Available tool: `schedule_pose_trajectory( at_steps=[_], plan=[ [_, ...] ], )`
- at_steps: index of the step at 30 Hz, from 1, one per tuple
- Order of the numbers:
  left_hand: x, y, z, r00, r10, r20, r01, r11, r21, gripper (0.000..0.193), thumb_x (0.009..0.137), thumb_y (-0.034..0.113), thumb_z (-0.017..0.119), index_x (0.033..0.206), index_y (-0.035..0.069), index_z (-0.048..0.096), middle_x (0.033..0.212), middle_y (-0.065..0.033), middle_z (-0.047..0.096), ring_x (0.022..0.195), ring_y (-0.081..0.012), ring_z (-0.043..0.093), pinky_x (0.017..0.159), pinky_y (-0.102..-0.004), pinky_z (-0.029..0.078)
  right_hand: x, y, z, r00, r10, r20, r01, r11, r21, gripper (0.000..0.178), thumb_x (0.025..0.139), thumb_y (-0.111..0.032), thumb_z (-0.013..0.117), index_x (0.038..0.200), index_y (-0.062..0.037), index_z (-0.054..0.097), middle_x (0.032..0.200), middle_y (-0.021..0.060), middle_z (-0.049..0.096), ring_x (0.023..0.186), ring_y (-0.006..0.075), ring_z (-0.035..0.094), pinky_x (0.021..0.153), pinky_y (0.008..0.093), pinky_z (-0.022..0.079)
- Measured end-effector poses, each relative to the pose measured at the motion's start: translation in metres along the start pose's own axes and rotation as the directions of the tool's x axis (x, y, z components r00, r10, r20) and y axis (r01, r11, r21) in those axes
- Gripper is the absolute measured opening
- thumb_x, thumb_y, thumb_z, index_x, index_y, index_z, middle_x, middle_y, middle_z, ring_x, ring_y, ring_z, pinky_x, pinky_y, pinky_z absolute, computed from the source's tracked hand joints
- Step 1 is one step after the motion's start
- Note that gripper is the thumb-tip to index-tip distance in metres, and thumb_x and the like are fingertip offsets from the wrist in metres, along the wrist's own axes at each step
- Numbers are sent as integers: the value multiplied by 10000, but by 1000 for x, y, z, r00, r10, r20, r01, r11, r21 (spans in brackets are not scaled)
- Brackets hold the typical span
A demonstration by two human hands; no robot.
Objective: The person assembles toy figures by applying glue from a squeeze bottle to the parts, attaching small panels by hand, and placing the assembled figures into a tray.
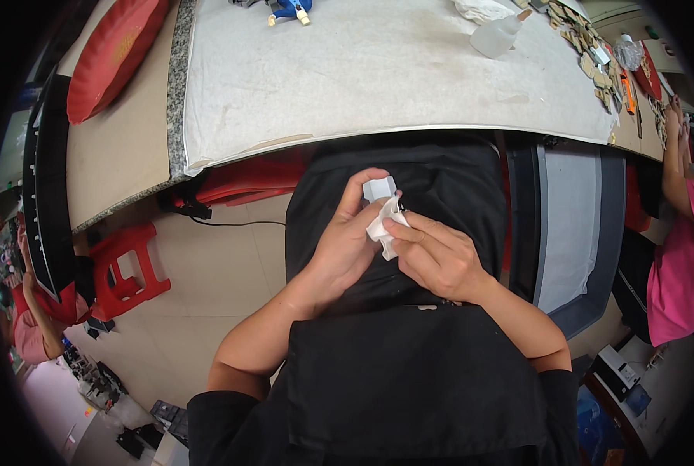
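My left hand (341,245) is closed around a small light-grey block-like piece (379,188) with angled faces, held up above my lap. My right hand (446,260) pinches a crumpled white cloth or tissue (384,231) close below that piece. A small dark bit shows at the cloth's upper edge, too small to make out. Both hands meet in front of the black apron (409,373), just short of the table edge. The fingers and the cloth hide the lower part of the grey piece.
A white-covered table (378,85) lies ahead. On it are a blue figure (291,9), a squeeze bottle (495,37), scattered tan pieces (592,62) and an orange cutter (628,93). A red basin (114,62) stands left, a red stool (133,272) below. Other people work on both sides.
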State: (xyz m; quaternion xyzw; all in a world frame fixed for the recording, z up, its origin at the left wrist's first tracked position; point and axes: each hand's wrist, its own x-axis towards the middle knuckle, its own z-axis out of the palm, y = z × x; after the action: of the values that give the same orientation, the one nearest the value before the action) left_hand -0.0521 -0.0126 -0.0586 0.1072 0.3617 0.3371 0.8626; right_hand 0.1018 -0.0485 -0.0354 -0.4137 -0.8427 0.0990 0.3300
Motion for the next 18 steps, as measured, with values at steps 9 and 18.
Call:
schedule_pose_trajectory(
  at_steps=[9, 18],
  plan=[
    [-2, 3, 3, 1000, 3, -24, -3, 1000, -5, 335, 897, 83, 510, 1197, 209, 432, 1075, -67, 525, 1013, -179, 530, 865, -365, 458, -19, -5, -14, 817, 521, -247, -307, 756, 579, 211, 725, 96, 593, 891, 9, 494, 916, 198, 650, 884, 283, 642, 772, 338, 515],
    [-11, 4, 7, 982, 175, 72, -183, 976, 119, 311, 910, 80, 477, 1191, 188, 396, 1161, -81, 471, 1054, -195, 513, 846, -366, 470, -2, 8, -29, 832, 453, -320, -224, 802, 554, 219, 735, 111, 557, 930, 36, 494, 926, 198, 604, 872, 250, 601, 774, 316, 480]
  ],
)
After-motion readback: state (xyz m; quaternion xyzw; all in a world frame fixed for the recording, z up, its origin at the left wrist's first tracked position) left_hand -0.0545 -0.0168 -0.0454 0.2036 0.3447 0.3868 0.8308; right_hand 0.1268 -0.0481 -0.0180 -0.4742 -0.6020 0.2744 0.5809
